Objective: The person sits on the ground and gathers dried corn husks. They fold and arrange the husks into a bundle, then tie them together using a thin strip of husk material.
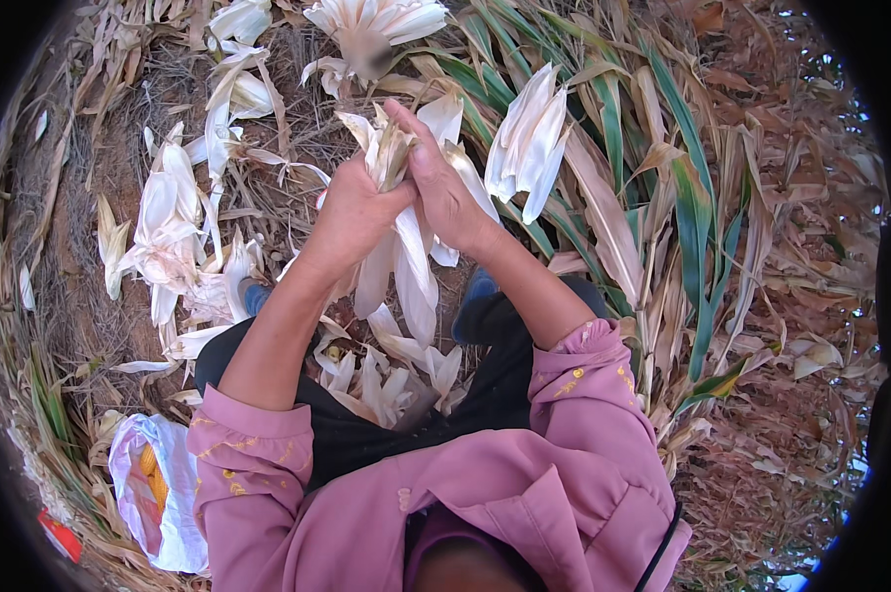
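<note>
Both hands meet on a bundle of pale, dry corn husks (416,274), whose long leaves hang down toward the lap. My left hand (360,211) is closed around the upper part of the bundle, its thumb pointing right. Against the bundle's right side lies my right hand (441,189), fingers together and pointing up. Whether an ear of corn is inside the husks cannot be seen. A loose husk (528,144) lies to the right of the hands. Other husks (166,229) are heaped on the soil at the left.
A white woven sack (179,518) holding yellow corn ears (154,477) stands at lower left, with a red packet (59,534) near it. Corn stalks with green and dry leaves (693,244) lie along the right. More husks (379,388) lie between the legs.
</note>
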Tool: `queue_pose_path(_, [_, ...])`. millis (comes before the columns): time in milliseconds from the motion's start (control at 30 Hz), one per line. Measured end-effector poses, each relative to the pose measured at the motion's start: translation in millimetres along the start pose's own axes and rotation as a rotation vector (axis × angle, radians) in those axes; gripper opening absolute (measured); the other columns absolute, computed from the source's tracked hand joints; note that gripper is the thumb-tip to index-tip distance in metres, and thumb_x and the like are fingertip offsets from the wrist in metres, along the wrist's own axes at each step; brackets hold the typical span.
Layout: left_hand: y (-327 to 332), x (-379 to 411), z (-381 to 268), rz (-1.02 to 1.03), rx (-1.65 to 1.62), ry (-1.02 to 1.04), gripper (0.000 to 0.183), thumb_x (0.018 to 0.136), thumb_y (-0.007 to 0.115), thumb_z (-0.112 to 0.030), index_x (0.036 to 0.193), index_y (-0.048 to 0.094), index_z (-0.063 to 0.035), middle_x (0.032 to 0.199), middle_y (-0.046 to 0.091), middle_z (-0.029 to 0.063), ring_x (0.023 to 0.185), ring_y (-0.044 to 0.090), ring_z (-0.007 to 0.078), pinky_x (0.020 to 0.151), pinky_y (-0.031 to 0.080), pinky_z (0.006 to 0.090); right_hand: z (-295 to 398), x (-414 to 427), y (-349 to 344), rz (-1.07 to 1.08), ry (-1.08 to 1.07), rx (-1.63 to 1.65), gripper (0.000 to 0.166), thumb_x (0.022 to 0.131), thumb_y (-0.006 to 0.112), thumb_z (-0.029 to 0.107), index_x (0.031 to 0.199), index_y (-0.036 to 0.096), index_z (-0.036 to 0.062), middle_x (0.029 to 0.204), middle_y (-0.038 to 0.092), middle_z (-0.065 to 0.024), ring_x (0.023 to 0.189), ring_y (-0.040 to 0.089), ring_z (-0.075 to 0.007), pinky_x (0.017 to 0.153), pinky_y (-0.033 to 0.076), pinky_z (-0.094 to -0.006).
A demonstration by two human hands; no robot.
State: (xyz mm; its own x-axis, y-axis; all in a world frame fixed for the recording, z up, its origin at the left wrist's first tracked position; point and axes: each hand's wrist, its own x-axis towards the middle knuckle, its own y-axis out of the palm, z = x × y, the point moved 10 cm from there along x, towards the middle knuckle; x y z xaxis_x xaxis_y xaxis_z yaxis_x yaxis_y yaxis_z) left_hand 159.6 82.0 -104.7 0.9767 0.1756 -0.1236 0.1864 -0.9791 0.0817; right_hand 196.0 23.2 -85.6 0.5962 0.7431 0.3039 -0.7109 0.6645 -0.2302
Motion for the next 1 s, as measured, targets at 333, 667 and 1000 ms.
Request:
queue_pose_path(333, [-36.3,2.2,-10.4,-0.226,-0.281,0.034,0.025,0.081,0.059,-0.004,0.105,0.058,0.0032,0.096,0.064,0.0081,0.083,0.063,0.0154,0.076,0.05,0.0273,-1.4,-11.6,26.9,0.091,0.093,0.025,0.107,0.071,0.067,0.028,0.14,-0.012,0.0039,0.145,0.008,-0.0196,0.135,0.014,-0.0251,0.108,0.016,-0.0333])
queue_pose_path(667, [-37.2,-2.9,-39.9,-0.142,-0.253,0.143,0.015,0.081,0.065,-0.01,0.09,0.06,0.0009,0.075,0.06,0.0033,0.062,0.053,0.0091,0.061,0.045,0.023,-45.0,-43.4,62.6,0.05,0.121,-0.235,0.062,0.074,0.06,0.017,0.128,0.033,0.0024,0.108,0.05,-0.0216,0.099,0.051,-0.0382,0.089,0.039,-0.0398])
queue_pose_path(1000, [-70.5,-7.3,-61.2,-0.421,0.053,0.253,0.03,0.077,0.071,-0.013,0.099,0.059,0.0023,0.089,0.065,0.0056,0.077,0.058,0.0081,0.071,0.046,0.0235,-242.4,-112.8,-73.7,-0.36,0.682,-0.982,0.101,0.065,0.076,0.035,0.136,0.015,-0.0018,0.135,0.031,-0.022,0.126,0.028,-0.0342,0.105,0.024,-0.0412])
